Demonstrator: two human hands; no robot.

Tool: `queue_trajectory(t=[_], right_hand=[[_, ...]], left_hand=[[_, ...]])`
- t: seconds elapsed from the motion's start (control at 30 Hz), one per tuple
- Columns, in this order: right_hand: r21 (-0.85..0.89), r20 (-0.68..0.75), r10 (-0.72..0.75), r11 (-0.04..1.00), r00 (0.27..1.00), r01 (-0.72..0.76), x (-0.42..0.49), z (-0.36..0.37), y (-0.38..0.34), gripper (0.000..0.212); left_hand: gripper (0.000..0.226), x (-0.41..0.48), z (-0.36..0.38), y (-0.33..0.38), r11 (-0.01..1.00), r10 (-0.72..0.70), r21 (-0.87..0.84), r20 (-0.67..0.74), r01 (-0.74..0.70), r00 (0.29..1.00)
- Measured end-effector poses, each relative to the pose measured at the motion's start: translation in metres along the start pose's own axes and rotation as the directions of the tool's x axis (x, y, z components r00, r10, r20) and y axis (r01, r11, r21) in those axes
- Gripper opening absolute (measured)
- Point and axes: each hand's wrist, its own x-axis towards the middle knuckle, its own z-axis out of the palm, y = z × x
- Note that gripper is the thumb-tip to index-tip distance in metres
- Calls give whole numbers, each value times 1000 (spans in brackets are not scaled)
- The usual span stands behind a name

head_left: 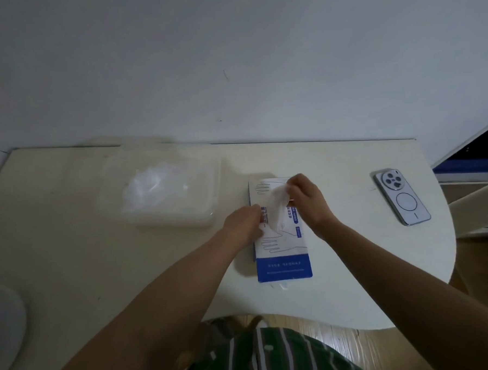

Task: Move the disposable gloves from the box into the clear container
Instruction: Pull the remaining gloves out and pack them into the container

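My right hand has its grip pinched on a wisp of disposable gloves rising from the slot of the box at centre frame. My left hand sits at the box's left edge, fingers bent toward the slot; whether that grip holds card or film I cannot tell. The film looks featherlight, limp and clingy, so I'd pinch a gathered bunch near the slot. The clear container sits left of centre, with film already inside.
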Motion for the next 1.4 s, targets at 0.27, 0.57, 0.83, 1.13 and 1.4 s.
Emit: queue_trajectory(t=[0.27, 0.57, 0.83, 1.13, 1.4], right_hand=[[496, -30, 153, 860, 988, -118, -6, -15, -33, 32], [246, -35, 45, 969, 998, -35, -3, 11, -33, 23], [239, -112, 67, 970, 991, -38, 6, 48, -51, 18], [335, 62, 154, 927, 986, -166, 18, 82, -66, 32], [169, 114, 3, 985, 993, -22, 39, 98, -95, 72]], left_hand=[[22, -11, -21, -2, 780, -48, -625, -26, 21, 999], [48, -27, -81, -9, 190, -124, -981, -52, -28, 991], [69, -33, -90, -33, 72, -241, -996, -62, -46, 968], [21, -34, -94, -67, 412, -306, -882, -371, -229, 877], [21, -33, -100, -119, 886, -226, -452, -616, -104, 754]])
